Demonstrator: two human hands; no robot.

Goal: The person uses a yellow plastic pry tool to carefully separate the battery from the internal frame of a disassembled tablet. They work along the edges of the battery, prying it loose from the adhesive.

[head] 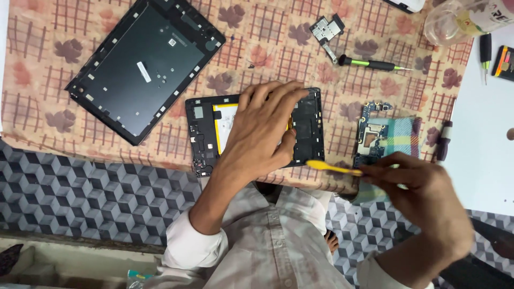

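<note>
1. Left hand (262, 131): grip spread flat, fingers pressing the opened tablet body (254, 131) on the counter (80, 128).
2. Right hand (423, 195): grip pinching a yellow pry tool (332, 168) (tip beside the tablet's edge).
3. Circuit board (372, 134) lies just beyond the right grip.

At the upper left of your frame lies a black tablet back cover (143, 67). Toward the upper right you have a green-handled screwdriver (373, 65), a small metal bracket (326, 29) and a clear bottle (455, 21).
</note>
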